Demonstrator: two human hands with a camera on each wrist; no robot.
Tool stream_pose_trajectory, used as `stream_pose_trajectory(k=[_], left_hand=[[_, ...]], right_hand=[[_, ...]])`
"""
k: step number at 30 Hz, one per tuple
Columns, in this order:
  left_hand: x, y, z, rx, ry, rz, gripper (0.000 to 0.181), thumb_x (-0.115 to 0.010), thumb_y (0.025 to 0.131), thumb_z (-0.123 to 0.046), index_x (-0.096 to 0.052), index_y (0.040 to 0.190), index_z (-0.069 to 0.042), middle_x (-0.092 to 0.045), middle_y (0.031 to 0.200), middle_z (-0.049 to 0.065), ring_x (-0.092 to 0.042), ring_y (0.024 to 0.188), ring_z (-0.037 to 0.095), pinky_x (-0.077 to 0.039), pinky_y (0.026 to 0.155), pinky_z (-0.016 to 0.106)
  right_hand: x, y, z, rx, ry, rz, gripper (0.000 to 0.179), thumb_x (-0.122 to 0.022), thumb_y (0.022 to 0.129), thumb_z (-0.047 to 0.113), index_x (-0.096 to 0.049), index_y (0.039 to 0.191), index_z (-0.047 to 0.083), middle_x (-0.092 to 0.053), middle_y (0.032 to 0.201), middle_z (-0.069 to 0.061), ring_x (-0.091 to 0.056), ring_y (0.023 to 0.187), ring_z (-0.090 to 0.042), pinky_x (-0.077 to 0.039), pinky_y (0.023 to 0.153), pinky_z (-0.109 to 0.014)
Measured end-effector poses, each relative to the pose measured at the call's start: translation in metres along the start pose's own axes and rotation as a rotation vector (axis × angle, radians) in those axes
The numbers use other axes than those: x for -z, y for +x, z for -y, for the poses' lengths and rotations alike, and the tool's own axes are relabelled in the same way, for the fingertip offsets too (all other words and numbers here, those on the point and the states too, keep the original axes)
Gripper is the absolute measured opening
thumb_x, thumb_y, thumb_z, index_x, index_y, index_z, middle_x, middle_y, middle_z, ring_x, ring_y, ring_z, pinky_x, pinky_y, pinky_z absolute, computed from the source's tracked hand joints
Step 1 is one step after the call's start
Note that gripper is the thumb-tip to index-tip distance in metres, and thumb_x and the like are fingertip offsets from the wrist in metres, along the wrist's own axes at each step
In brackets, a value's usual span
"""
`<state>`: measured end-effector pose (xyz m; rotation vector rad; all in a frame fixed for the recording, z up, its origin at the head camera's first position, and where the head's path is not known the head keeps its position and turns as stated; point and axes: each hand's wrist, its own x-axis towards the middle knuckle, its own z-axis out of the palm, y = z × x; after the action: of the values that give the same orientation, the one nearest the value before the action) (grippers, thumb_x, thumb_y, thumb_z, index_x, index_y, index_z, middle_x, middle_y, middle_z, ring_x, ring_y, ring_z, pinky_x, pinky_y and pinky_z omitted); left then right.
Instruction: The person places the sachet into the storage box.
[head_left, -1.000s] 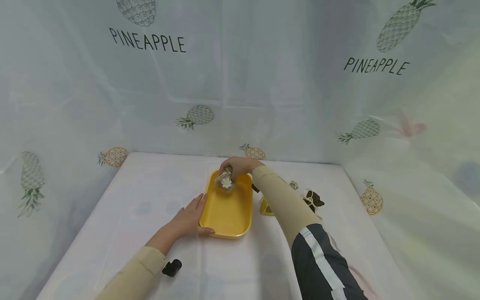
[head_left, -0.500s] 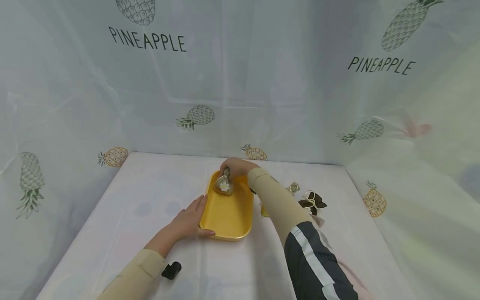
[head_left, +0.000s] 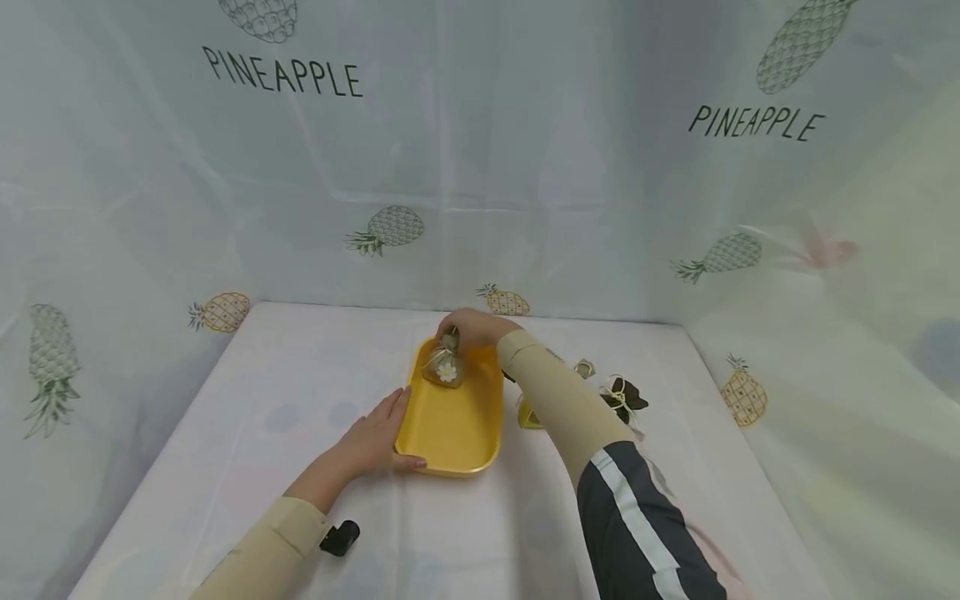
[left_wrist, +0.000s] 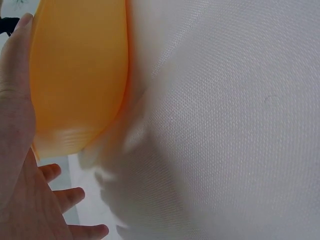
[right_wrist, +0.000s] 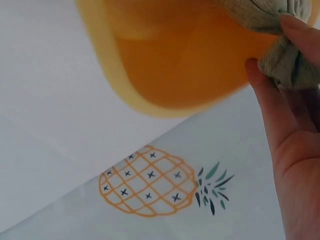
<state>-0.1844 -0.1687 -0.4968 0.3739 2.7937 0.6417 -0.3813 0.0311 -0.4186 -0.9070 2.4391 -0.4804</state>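
In the head view, a yellow tray (head_left: 450, 437) lies on the white table. My right hand (head_left: 474, 329) is over its far end and holds a small tan cloth sachet (head_left: 444, 371) with a white flower on its front. The right wrist view shows thumb and fingers pinching the gathered neck of the sachet (right_wrist: 287, 62). The sachet's body sits low in the tray's far left corner. My left hand (head_left: 375, 437) rests against the tray's left side, with the thumb at the near left corner. In the left wrist view, its other fingers (left_wrist: 70, 196) are extended and spread.
Right of the tray, a yellow sachet (head_left: 528, 414) is partly hidden by my right sleeve (head_left: 562, 400). Beyond the sleeve lie another tan gathered top (head_left: 585, 368) and a dark brown sachet tied with string (head_left: 624, 396). A pineapple-printed sheet (head_left: 405, 150) hangs behind the table.
The right hand has lowered the tan sachet into the tray's far end, and the sachet has come from tilted to more upright. The left hand stays at the tray's side.
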Motion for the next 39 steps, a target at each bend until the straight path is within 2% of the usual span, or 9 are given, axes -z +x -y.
stream_pose_trajectory(k=[4, 9, 15, 25, 33, 39], left_hand=[[0.000, 0.000, 0.000, -0.001, -0.001, 0.004, 0.128, -0.072, 0.070, -0.072, -0.004, 0.157, -0.006, -0.015, 0.160, 0.019, -0.021, 0.143, 0.037, -0.027, 0.105, 0.066], [0.001, -0.001, -0.002, -0.010, -0.008, 0.008, 0.128, -0.072, 0.070, -0.070, -0.004, 0.157, -0.006, -0.014, 0.159, 0.019, -0.021, 0.143, 0.038, -0.027, 0.105, 0.067], [0.001, 0.001, -0.003, -0.008, -0.019, 0.021, 0.128, -0.073, 0.070, -0.070, -0.003, 0.157, -0.006, -0.013, 0.160, 0.020, -0.020, 0.143, 0.039, -0.027, 0.106, 0.066], [-0.001, 0.004, 0.000, -0.003, -0.025, 0.024, 0.127, -0.074, 0.072, -0.067, -0.001, 0.156, -0.004, -0.011, 0.160, 0.021, -0.021, 0.143, 0.041, -0.027, 0.106, 0.065], [0.000, 0.002, 0.002, -0.004, -0.014, 0.020, 0.128, -0.073, 0.073, -0.067, -0.001, 0.156, -0.003, -0.011, 0.159, 0.022, -0.023, 0.141, 0.043, -0.028, 0.106, 0.064], [0.000, 0.001, 0.000, -0.014, -0.026, 0.023, 0.128, -0.073, 0.073, -0.067, 0.000, 0.156, -0.003, -0.011, 0.159, 0.022, -0.024, 0.140, 0.044, -0.029, 0.106, 0.064]], right_hand=[[0.008, -0.008, 0.000, 0.069, -0.040, -0.002, 0.042, -0.074, 0.085, 0.000, -0.067, 0.123, 0.016, -0.063, 0.120, 0.001, -0.057, 0.111, -0.017, -0.048, 0.093, -0.028], [0.016, -0.022, -0.007, 0.131, -0.070, -0.009, 0.042, -0.074, 0.087, 0.005, -0.064, 0.128, 0.009, -0.061, 0.127, -0.004, -0.057, 0.117, -0.023, -0.047, 0.095, -0.029], [0.023, -0.044, -0.019, 0.105, -0.074, -0.003, 0.047, -0.072, 0.086, 0.000, -0.062, 0.131, 0.011, -0.058, 0.132, -0.004, -0.055, 0.120, -0.026, -0.048, 0.095, -0.031], [0.030, -0.097, -0.043, 0.083, -0.031, -0.012, 0.052, -0.076, 0.083, -0.001, -0.060, 0.132, 0.005, -0.058, 0.133, -0.011, -0.054, 0.121, -0.031, -0.048, 0.096, -0.037], [0.023, -0.129, -0.067, 0.035, -0.028, -0.005, 0.048, -0.075, 0.084, 0.003, -0.063, 0.129, 0.013, -0.059, 0.131, -0.006, -0.054, 0.121, -0.028, -0.048, 0.097, -0.038], [0.015, -0.153, -0.081, 0.011, -0.029, -0.004, 0.047, -0.073, 0.085, 0.000, -0.063, 0.129, 0.013, -0.059, 0.130, -0.008, -0.054, 0.121, -0.028, -0.047, 0.098, -0.040]])
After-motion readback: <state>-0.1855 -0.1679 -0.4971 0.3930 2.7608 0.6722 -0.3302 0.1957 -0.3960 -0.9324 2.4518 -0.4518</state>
